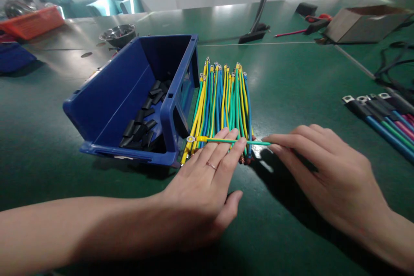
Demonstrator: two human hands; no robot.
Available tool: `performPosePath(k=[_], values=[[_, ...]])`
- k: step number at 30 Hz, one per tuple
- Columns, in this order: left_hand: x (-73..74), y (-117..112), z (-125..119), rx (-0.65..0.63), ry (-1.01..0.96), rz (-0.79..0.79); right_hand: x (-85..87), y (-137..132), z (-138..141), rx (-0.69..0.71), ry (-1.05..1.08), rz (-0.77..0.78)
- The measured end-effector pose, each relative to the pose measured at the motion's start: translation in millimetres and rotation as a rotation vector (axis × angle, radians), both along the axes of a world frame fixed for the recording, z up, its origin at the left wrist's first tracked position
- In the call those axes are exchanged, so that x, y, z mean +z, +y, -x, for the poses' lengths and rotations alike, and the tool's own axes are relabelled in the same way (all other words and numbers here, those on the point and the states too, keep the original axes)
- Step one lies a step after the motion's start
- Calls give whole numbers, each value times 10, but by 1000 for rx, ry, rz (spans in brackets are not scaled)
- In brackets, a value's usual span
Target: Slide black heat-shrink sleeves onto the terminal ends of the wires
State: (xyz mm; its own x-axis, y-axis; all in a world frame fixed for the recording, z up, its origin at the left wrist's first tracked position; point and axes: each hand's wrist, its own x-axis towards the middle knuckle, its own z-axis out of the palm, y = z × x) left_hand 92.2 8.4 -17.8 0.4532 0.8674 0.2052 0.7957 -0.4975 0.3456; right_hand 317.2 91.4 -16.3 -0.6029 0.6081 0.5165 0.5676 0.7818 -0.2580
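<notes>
A row of several yellow, green and blue wires (223,99) lies on the green table (291,95). My left hand (207,181) rests flat on the near ends of the wires, fingers stretched out. My right hand (326,172) pinches one thin green-yellow wire (226,140) with a ring terminal at its left end, holding it crosswise over the row. A ring sits on a finger of my left hand.
A blue bin (129,95) with several black sleeve pieces (142,120) stands left of the wires. Thicker cables with lugs (381,116) lie at the right. A cardboard box (362,21), an orange tray (32,21) and a metal bowl (118,34) sit at the back.
</notes>
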Motion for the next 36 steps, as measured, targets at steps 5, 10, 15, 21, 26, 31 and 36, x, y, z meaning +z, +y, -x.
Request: performPosePath(k=[5, 10, 15, 21, 26, 31, 36], values=[[0, -3, -8, -9, -3, -4, -12, -2, 15, 29, 24, 24], [-4, -11, -2, -5, 15, 3, 3, -7, 42, 70, 33, 31], [2, -8, 5, -19, 18, 21, 15, -1, 32, 89, 36, 52], [3, -7, -4, -24, 24, 8, 40, -27, 19, 97, 104, 138], [1, -13, 1, -30, 23, 3, 51, -39, 12, 84, 90, 133], [3, -8, -1, -33, 19, -15, 54, -26, 37, 91, 95, 117], [2, -10, -5, -46, 21, -44, 47, -22, 27, 89, 110, 106]])
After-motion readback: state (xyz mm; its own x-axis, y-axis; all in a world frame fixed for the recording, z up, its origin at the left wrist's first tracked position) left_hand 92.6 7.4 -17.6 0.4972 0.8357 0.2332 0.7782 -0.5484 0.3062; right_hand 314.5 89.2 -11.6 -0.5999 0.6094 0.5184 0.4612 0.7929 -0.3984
